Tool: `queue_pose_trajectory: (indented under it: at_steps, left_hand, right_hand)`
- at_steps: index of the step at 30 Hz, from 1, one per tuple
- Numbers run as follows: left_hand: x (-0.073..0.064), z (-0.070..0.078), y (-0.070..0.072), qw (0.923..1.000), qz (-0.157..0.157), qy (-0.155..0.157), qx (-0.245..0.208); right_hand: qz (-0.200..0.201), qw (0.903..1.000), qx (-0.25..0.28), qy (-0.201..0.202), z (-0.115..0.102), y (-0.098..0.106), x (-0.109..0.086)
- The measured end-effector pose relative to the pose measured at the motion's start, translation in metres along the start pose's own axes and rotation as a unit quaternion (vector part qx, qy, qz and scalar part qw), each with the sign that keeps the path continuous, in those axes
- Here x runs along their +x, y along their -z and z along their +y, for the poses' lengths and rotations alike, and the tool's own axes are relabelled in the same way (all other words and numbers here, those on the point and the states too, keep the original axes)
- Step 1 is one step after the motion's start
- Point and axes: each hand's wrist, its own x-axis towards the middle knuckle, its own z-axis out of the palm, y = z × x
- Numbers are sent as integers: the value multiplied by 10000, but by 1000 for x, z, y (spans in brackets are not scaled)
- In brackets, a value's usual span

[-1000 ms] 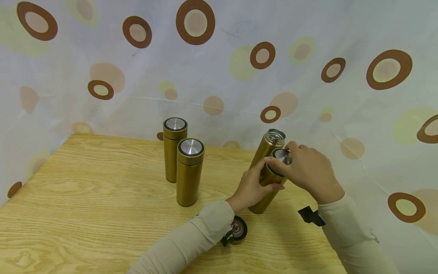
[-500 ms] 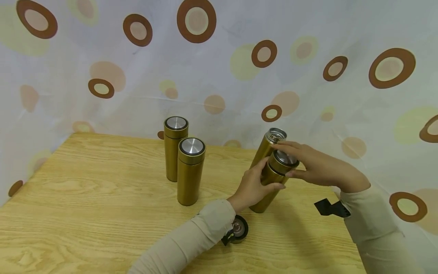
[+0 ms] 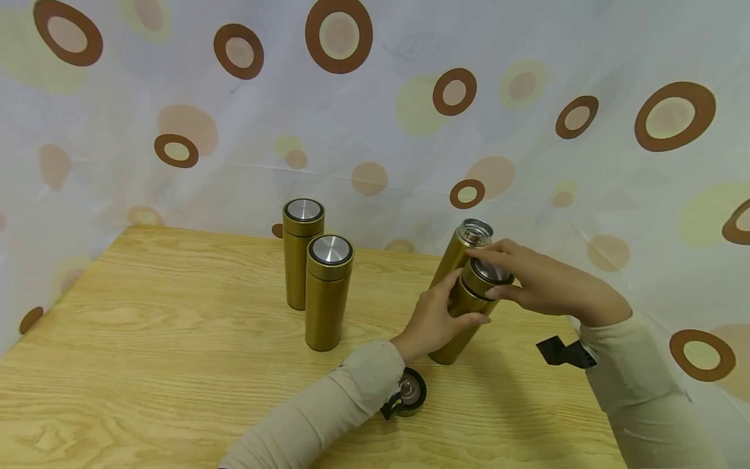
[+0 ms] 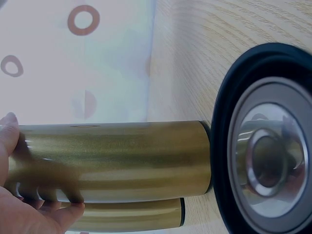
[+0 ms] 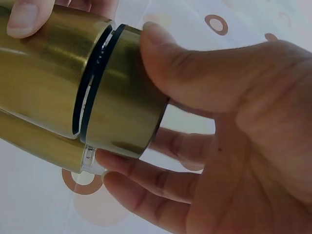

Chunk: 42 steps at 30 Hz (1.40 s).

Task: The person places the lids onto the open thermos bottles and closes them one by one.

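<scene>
My left hand (image 3: 432, 319) grips the body of a gold thermos flask (image 4: 122, 161) on the right of the table, its fingers and thumb wrapped below the lid. Thumb and fingers of my right hand (image 3: 545, 280) hold that flask's gold lid (image 5: 126, 92) by its sides. In the right wrist view, a thin bright gap shows between lid and body. Close behind stands a second gold flask (image 3: 452, 256), lidless, its silver threaded neck (image 3: 475, 232) exposed. A loose lid (image 3: 412, 389) lies on the table near my left wrist, its inside facing up.
Two more gold flasks, one nearer (image 3: 327, 312) and one farther (image 3: 294, 273), stand upright with lids on, left of my hands. The wooden table (image 3: 176, 339) meets a patterned curtain (image 3: 381, 130) at its back and right edges.
My right hand has swung its wrist out to the right, and its grip has shifted round the lid. The left hand keeps its hold on the flask body.
</scene>
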Motion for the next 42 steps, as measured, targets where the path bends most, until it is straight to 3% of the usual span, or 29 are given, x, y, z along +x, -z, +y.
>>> queue_pose_trajectory:
  at_steps: [8, 15, 23, 31, 42]
  left_hand:
    - [1, 2, -1, 9999, 9, 69, -78]
    - [0, 3, -1, 9999, 35, 71, -67]
    - [-1, 1, 0, 9999, 97, 35, 58]
    - [-1, -1, -1, 9999, 135, -82, -53]
    - [-2, 0, -1, 9999, 106, -57, 47]
  right_hand:
    - [33, 9975, 32, -706, -6, -1, 1]
    - [46, 9879, 63, -1547, -12, -6, 2]
    - [764, 9753, -244, -2057, -15, -19, 6]
    - [1552, 9536, -812, -2448, -22, -30, 11]
    - [1851, 9390, -939, -2744, -24, -36, 13]
